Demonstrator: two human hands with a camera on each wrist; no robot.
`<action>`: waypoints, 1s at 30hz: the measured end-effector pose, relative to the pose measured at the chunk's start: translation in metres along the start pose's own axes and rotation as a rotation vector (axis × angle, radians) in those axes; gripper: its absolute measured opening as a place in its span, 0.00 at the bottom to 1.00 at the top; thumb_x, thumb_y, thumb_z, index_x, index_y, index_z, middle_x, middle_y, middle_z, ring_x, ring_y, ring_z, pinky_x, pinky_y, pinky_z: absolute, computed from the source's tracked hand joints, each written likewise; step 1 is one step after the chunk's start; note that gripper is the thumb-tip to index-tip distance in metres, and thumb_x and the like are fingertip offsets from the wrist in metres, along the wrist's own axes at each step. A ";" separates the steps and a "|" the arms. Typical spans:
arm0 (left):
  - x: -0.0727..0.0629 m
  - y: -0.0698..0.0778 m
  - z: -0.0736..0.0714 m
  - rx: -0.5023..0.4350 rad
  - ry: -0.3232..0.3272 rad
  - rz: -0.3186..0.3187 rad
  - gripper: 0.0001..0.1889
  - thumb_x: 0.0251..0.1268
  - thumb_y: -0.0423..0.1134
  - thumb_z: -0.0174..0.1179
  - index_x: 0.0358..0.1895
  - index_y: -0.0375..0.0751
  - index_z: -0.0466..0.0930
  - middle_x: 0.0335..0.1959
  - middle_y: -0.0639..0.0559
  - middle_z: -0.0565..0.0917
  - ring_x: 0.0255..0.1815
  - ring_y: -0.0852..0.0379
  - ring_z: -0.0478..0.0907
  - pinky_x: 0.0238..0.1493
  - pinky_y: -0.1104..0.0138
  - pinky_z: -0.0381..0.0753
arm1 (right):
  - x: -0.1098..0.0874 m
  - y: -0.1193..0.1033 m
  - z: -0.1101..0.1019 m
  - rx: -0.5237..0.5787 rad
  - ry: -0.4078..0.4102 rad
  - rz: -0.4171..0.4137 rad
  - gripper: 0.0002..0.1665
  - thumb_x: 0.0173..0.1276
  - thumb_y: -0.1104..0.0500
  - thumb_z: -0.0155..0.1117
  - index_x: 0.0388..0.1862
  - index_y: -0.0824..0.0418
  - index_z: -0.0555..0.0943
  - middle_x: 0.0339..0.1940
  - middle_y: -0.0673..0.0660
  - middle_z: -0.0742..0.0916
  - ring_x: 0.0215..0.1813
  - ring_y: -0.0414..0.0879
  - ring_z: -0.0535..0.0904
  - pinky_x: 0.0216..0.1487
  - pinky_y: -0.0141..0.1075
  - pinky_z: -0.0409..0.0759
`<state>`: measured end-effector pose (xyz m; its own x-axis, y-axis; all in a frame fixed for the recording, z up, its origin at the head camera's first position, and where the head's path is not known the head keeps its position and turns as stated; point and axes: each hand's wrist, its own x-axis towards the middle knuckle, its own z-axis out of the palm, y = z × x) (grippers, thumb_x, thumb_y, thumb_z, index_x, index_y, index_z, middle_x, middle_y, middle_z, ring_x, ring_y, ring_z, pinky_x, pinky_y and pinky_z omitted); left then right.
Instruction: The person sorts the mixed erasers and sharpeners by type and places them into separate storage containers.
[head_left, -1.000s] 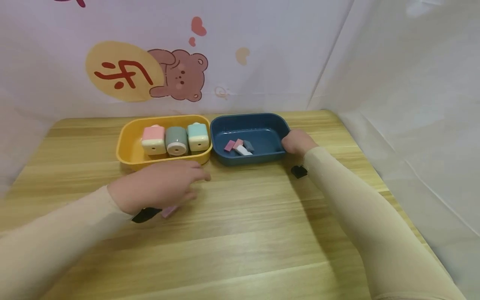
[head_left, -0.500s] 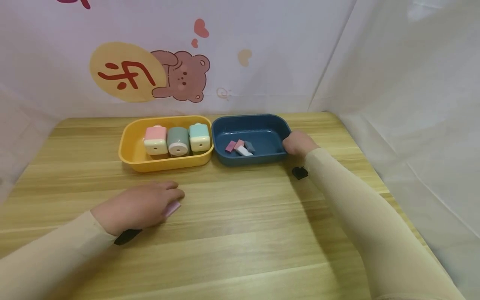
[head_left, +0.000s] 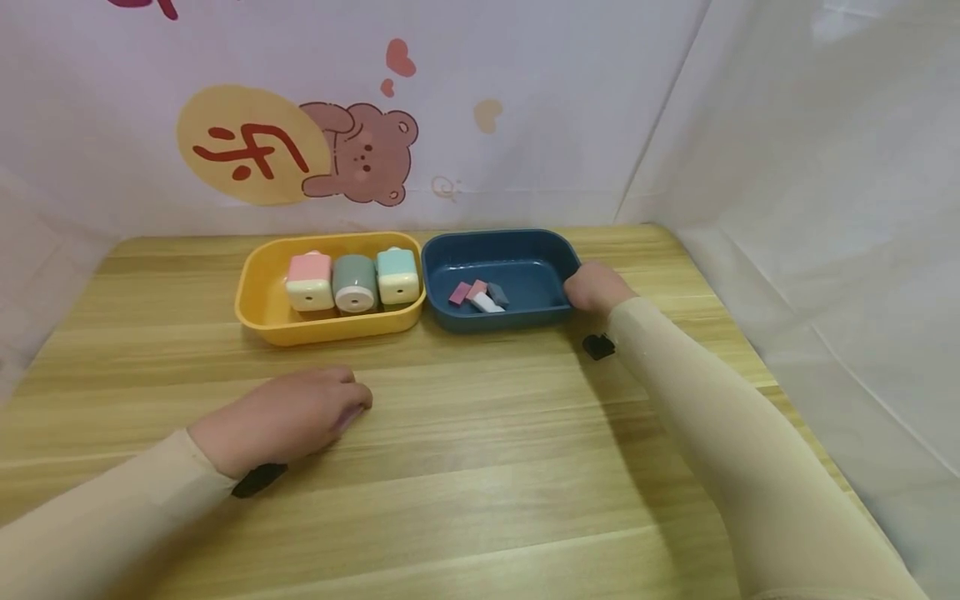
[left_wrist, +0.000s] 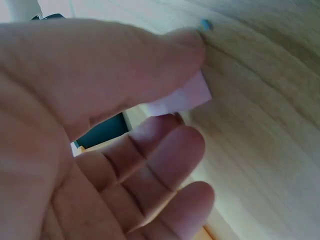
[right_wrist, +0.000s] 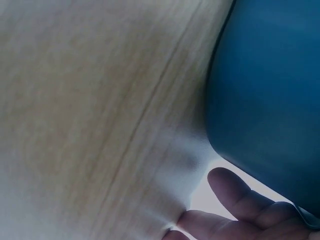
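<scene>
My left hand (head_left: 288, 417) is low over the table at left, pinching a small pink rectangular block between thumb and fingers. In the left wrist view, the pink block (left_wrist: 187, 95) shows just past the thumb, close to the wood; its near end is hidden. At the back right, my right hand (head_left: 597, 286) grips the right end of a dark blue tray (head_left: 510, 321). From the right wrist, curled fingers (right_wrist: 235, 195) lie along the tray's outer wall. Inside that tray are several small blocks: a magenta one (head_left: 461, 293), a salmon one (head_left: 477, 289), a white one (head_left: 486, 302) and a dark grey one (head_left: 497, 293).
Left of the blue tray, touching it, stands a yellow tray (head_left: 258, 292). It holds a pink-and-cream box (head_left: 310, 283), a grey-green rounded piece (head_left: 355, 285) and a mint-and-cream box (head_left: 397, 277), each with a small hole. White printed cloth (head_left: 540, 125) borders the table at back.
My left hand has come back leftward and down from before the yellow tray, and its fingers have closed on the pink block on the table. The right hand keeps its hold.
</scene>
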<state>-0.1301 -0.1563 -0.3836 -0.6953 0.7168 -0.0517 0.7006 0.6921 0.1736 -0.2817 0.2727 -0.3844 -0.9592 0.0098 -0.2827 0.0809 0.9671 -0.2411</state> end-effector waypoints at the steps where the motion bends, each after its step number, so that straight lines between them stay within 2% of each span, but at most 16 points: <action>1: 0.001 0.000 0.000 -0.002 -0.014 -0.007 0.05 0.75 0.37 0.62 0.42 0.54 0.84 0.30 0.61 0.73 0.29 0.65 0.69 0.34 0.66 0.75 | 0.000 0.000 0.000 0.004 -0.001 0.003 0.14 0.66 0.59 0.43 0.22 0.58 0.71 0.37 0.62 0.81 0.41 0.57 0.78 0.45 0.44 0.76; 7: 0.005 0.003 -0.005 0.002 -0.101 -0.048 0.06 0.67 0.36 0.68 0.41 0.53 0.82 0.31 0.59 0.72 0.29 0.62 0.68 0.33 0.65 0.73 | 0.000 0.000 0.000 0.007 -0.002 0.003 0.14 0.66 0.59 0.44 0.22 0.58 0.71 0.37 0.62 0.81 0.42 0.58 0.78 0.45 0.44 0.76; 12: 0.007 0.003 -0.006 0.011 -0.137 -0.051 0.11 0.60 0.39 0.73 0.39 0.53 0.80 0.30 0.59 0.71 0.29 0.61 0.68 0.32 0.65 0.70 | 0.001 0.000 0.000 0.001 -0.004 -0.003 0.14 0.66 0.58 0.44 0.21 0.57 0.71 0.40 0.65 0.82 0.43 0.59 0.79 0.48 0.46 0.77; 18: 0.008 0.000 -0.003 0.024 -0.110 -0.039 0.07 0.61 0.38 0.70 0.36 0.54 0.79 0.29 0.60 0.70 0.27 0.61 0.67 0.31 0.66 0.70 | 0.001 0.000 0.001 0.000 -0.001 -0.006 0.14 0.66 0.58 0.44 0.21 0.58 0.71 0.43 0.66 0.83 0.44 0.59 0.79 0.49 0.47 0.77; 22: 0.007 -0.001 -0.001 0.028 -0.089 -0.029 0.07 0.62 0.38 0.67 0.33 0.54 0.78 0.27 0.60 0.70 0.26 0.62 0.66 0.30 0.67 0.69 | 0.001 0.000 0.000 -0.005 -0.005 -0.007 0.14 0.66 0.58 0.44 0.21 0.57 0.71 0.40 0.65 0.82 0.43 0.59 0.79 0.47 0.46 0.77; 27: 0.008 -0.001 -0.002 0.024 -0.092 -0.030 0.07 0.62 0.38 0.67 0.32 0.55 0.77 0.28 0.61 0.70 0.26 0.62 0.66 0.30 0.66 0.69 | 0.002 0.001 0.000 -0.008 -0.015 -0.005 0.15 0.67 0.58 0.43 0.21 0.57 0.70 0.36 0.62 0.80 0.41 0.58 0.78 0.44 0.44 0.76; 30: 0.009 0.000 -0.003 0.022 -0.099 -0.032 0.07 0.63 0.39 0.66 0.32 0.55 0.77 0.28 0.60 0.70 0.26 0.62 0.67 0.31 0.66 0.69 | 0.003 0.002 0.001 -0.009 -0.006 -0.011 0.15 0.67 0.58 0.43 0.22 0.58 0.71 0.37 0.63 0.81 0.42 0.58 0.78 0.46 0.45 0.76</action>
<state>-0.1367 -0.1504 -0.3812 -0.6990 0.6984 -0.1537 0.6825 0.7157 0.1484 -0.2840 0.2741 -0.3861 -0.9583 -0.0026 -0.2859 0.0678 0.9693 -0.2362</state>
